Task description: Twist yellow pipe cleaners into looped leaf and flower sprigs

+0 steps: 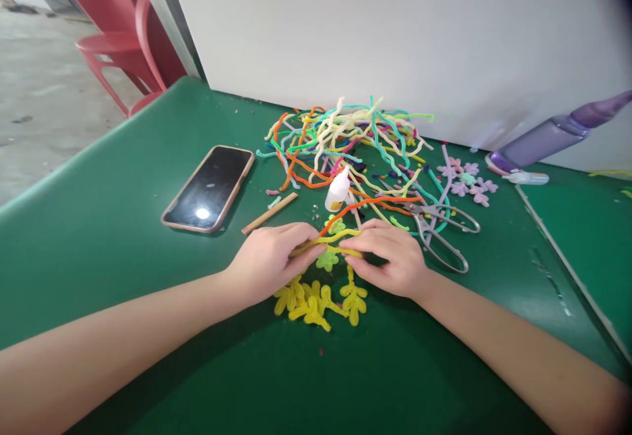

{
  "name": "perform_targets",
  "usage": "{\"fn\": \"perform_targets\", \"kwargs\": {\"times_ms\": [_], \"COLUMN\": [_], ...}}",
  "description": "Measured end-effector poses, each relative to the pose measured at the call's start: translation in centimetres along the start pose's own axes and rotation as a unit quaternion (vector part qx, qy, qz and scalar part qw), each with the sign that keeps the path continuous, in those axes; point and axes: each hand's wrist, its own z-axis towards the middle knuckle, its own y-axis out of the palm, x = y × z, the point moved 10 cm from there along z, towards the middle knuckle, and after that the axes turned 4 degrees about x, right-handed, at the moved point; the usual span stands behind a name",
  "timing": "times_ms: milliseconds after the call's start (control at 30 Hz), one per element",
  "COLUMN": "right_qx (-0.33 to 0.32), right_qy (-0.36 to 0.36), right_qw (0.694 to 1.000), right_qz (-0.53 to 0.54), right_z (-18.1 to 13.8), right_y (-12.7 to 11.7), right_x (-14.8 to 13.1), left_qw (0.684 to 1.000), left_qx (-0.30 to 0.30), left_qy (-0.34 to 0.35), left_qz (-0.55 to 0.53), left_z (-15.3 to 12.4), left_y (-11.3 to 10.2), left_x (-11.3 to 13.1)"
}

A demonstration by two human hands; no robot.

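Observation:
My left hand [271, 257] and my right hand [392, 254] meet over the green table [123, 244], both pinching a yellow pipe cleaner [330, 242] that is bent into a loop between their fingertips. Under the loop lies a small light-green pipe-cleaner flower [326, 260]. Just in front of my hands lie yellow pipe-cleaner flower shapes [320, 300]. An orange pipe cleaner [370, 204] runs just behind my fingers.
A heap of many-coloured pipe cleaners [345, 142] lies against the white wall. A small white glue bottle [338, 189], metal scissors [442, 228], a phone [210, 188], a wooden stick [269, 213], purple flowers [467, 181] and a purple bottle [553, 135] surround it. Red plastic chairs [133, 47] stand at the far left.

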Motion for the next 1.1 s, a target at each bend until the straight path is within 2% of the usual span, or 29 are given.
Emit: {"fn": "perform_targets", "kwargs": {"times_ms": [200,433,600,667,767,867,967,1100], "right_qx": [0.007,0.008,-0.004,-0.008,0.001,0.010,0.014,0.016], "right_qy": [0.010,-0.005,0.059,0.098,0.145,0.123,0.078,0.074], "right_qw": [1.000,1.000,0.995,0.990,0.982,0.987,0.995,0.996], "right_qz": [-0.015,0.009,0.081,0.106,0.124,0.103,0.065,0.040], "right_z": [0.2,0.6,0.2,-0.1,-0.4,-0.3,0.0,0.1], "right_y": [-0.3,-0.4,-0.1,0.1,0.0,-0.2,-0.5,-0.7], "right_x": [0.2,-0.5,0.7,1.5,2.6,2.4,1.6,1.5], "left_qw": [1.000,0.999,0.996,0.996,0.996,0.995,0.996,0.996], "left_qx": [0.011,0.010,-0.029,-0.056,-0.078,-0.061,-0.057,-0.074], "left_qy": [0.004,-0.047,-0.079,-0.065,0.009,0.046,0.040,0.031], "left_qz": [0.006,0.013,-0.024,-0.023,0.030,0.071,0.052,0.027], "left_z": [0.0,-0.2,0.2,0.3,0.1,-0.2,-0.4,-0.5], "left_y": [-0.3,-0.3,0.1,0.7,1.6,1.8,1.6,1.5], "left_x": [0.2,-0.7,-0.8,-0.6,0.2,0.4,0.5,0.6]}}
